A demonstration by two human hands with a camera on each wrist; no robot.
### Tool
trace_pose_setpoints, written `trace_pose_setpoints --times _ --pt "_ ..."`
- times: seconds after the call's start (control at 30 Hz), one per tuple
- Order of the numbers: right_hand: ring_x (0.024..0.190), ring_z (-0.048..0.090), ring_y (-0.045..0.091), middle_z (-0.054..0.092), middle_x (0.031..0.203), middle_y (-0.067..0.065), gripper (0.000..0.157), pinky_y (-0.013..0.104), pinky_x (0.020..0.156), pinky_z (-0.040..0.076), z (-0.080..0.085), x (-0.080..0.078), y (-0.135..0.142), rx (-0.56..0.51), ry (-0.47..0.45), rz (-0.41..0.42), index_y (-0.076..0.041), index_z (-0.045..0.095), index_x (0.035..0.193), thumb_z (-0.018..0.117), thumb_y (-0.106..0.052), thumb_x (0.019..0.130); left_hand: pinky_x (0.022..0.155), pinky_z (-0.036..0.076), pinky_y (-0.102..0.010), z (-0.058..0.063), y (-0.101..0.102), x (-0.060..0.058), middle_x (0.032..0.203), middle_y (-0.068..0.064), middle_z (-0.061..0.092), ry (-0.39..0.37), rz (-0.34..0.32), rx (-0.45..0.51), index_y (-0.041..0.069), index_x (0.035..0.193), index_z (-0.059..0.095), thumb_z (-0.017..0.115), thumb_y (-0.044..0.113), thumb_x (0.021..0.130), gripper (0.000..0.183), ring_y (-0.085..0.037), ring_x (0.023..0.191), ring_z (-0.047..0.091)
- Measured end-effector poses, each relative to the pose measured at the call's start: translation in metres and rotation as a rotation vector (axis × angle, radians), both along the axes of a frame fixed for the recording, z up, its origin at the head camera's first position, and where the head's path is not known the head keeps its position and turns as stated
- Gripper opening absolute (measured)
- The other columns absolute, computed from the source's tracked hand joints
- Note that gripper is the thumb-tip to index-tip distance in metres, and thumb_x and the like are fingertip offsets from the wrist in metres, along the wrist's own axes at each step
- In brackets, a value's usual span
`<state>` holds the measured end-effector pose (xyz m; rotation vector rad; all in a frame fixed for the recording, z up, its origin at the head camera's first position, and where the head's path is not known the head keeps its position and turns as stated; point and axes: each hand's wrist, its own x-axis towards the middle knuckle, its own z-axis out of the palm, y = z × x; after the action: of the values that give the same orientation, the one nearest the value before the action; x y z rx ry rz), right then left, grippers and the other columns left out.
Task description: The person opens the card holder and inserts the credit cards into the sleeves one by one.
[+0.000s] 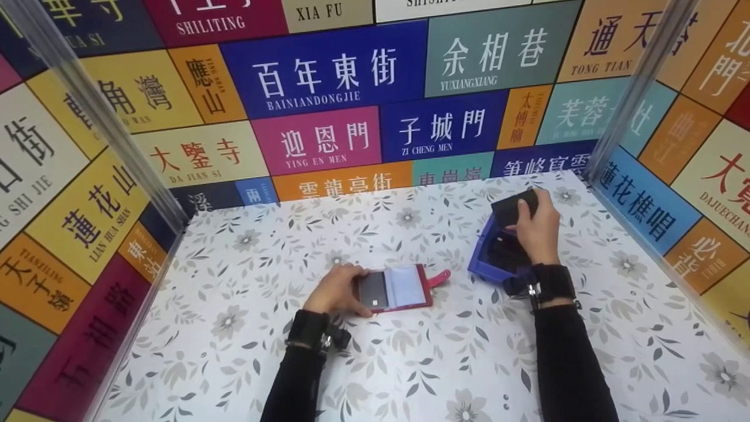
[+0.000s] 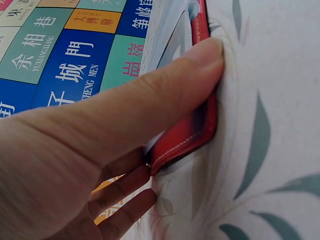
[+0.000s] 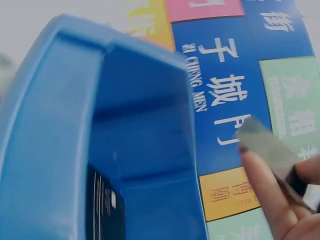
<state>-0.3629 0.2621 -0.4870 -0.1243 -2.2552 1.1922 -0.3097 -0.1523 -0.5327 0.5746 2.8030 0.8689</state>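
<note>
On the table lies an open red card holder (image 1: 426, 293) with a strap at its right end; clear sleeves and a dark grey card (image 1: 373, 290) show inside. My left hand (image 1: 336, 290) grips its left end, the thumb along the near edge and fingers at the far side. Farther right, my right hand (image 1: 540, 228) pinches a thin dark card (image 1: 511, 208) above a blue open box (image 1: 485, 269). Black cards (image 3: 104, 205) stand inside the box in the right wrist view. In that view the held card (image 3: 265, 145) is beyond the box wall, blurred.
A white table cover (image 1: 258, 351) with grey leaves and flowers lies under everything. Panels (image 1: 322, 76) with coloured name signs rise behind and at both sides, joined by clear corner posts (image 1: 638, 88). The card holder's pink-red strap (image 1: 440, 278) points toward the box.
</note>
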Motion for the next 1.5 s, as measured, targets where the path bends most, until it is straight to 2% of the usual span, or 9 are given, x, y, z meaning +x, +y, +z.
trace_pose_setpoints --times 0.07,0.17,0.4,0.57,0.7,0.93,1.3,1.4,1.5 --pt "0.09 0.071 0.038 0.067 0.122 0.028 0.036 0.027 0.069 0.06 0.0 0.001 0.002 -0.057 0.029 0.001 0.003 0.054 0.138 0.055 -0.012 0.104 0.116 0.044 -0.046 0.0 0.0 0.0 0.136 -0.014 0.065 -0.002 0.005 0.001 0.003 0.138 0.064 0.102 0.023 0.057 0.091 -0.032 0.127 0.057" --pt "0.091 0.064 0.022 0.069 0.116 0.024 0.037 0.013 0.069 0.048 0.0 0.0 0.003 -0.098 0.075 -0.005 -0.001 0.058 0.136 0.062 -0.01 0.1 0.115 0.044 -0.046 0.0 0.0 0.0 0.135 -0.013 0.065 -0.007 0.011 0.003 0.004 0.138 0.064 0.102 0.023 0.057 0.091 -0.032 0.126 0.057" --pt "0.074 0.062 0.002 0.069 0.111 0.019 0.039 0.019 0.061 0.058 0.001 0.001 0.002 -0.152 0.072 0.053 -0.007 0.058 0.14 0.063 -0.009 0.101 0.115 0.044 -0.045 0.0 0.0 0.0 0.135 -0.013 0.065 -0.008 0.016 0.004 0.004 0.138 0.064 0.102 0.023 0.057 0.092 -0.031 0.126 0.057" --pt "0.083 0.057 -0.003 0.073 0.107 0.02 0.042 0.013 0.08 0.044 0.002 0.001 0.002 -0.108 0.083 0.009 -0.004 0.062 0.137 0.069 -0.008 0.096 0.114 0.045 -0.046 -0.002 0.0 -0.001 0.134 -0.015 0.066 0.015 -0.004 0.001 0.002 0.136 0.064 0.103 0.024 0.057 0.09 -0.032 0.125 0.058" --pt "0.083 0.059 -0.009 0.076 0.106 0.021 0.029 0.01 0.083 0.046 0.002 0.0 0.002 -0.127 0.132 -0.007 0.004 0.072 0.118 0.076 -0.01 0.093 0.114 0.045 -0.046 -0.002 0.0 -0.001 0.133 -0.014 0.066 0.013 0.0 -0.004 0.002 0.136 0.064 0.102 0.023 0.057 0.091 -0.032 0.124 0.057" --pt "0.084 0.067 0.007 0.066 0.1 0.003 0.029 0.021 0.064 0.061 0.005 0.0 -0.001 -0.323 0.186 0.065 0.005 0.065 0.114 0.064 -0.022 0.103 0.115 0.044 -0.047 -0.002 0.001 0.0 0.135 -0.014 0.065 -0.003 0.012 -0.001 0.004 0.138 0.063 0.102 0.023 0.057 0.092 -0.033 0.127 0.055" --pt "0.077 0.075 0.001 0.078 0.087 0.001 0.037 0.018 0.078 0.06 0.007 -0.002 -0.002 -0.499 0.153 0.129 0.013 0.074 0.089 0.065 -0.021 0.103 0.116 0.043 -0.046 -0.001 0.001 0.001 0.138 -0.013 0.064 -0.026 0.032 0.003 0.006 0.139 0.063 0.102 0.023 0.057 0.093 -0.031 0.127 0.056" --pt "0.099 0.074 0.007 0.077 0.108 0.014 0.022 0.021 0.091 0.059 0.009 0.001 -0.004 -0.46 0.142 0.185 0.011 0.075 0.109 0.072 -0.005 0.096 0.116 0.044 -0.046 -0.001 0.001 0.001 0.138 -0.013 0.064 -0.021 0.025 0.003 0.005 0.139 0.063 0.102 0.023 0.057 0.092 -0.032 0.128 0.057" --pt "0.129 0.062 0.024 0.063 0.135 0.028 0.038 0.027 0.111 0.049 0.014 0.007 -0.006 -0.422 0.14 0.264 0.013 0.066 0.126 0.073 0.009 0.089 0.114 0.045 -0.047 -0.002 0.0 0.0 0.136 -0.015 0.065 0.005 -0.002 0.004 0.003 0.137 0.064 0.102 0.023 0.057 0.091 -0.033 0.126 0.058"
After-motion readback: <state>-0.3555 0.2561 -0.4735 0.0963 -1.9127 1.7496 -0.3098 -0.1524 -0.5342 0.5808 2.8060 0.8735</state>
